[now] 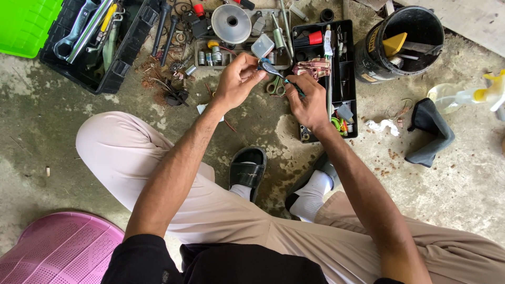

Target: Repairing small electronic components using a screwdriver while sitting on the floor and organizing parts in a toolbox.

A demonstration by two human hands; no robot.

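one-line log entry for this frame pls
left hand: pinches small grey part | right hand: holds thin tool to it | below: scissors, black parts tray, concrete floor

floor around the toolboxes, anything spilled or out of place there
Yes. Rusty screws and bits lie scattered loose on the concrete beside the black toolbox, not in any tray. A crumpled white scrap and a dark cloth also lie on the floor near the black bucket.
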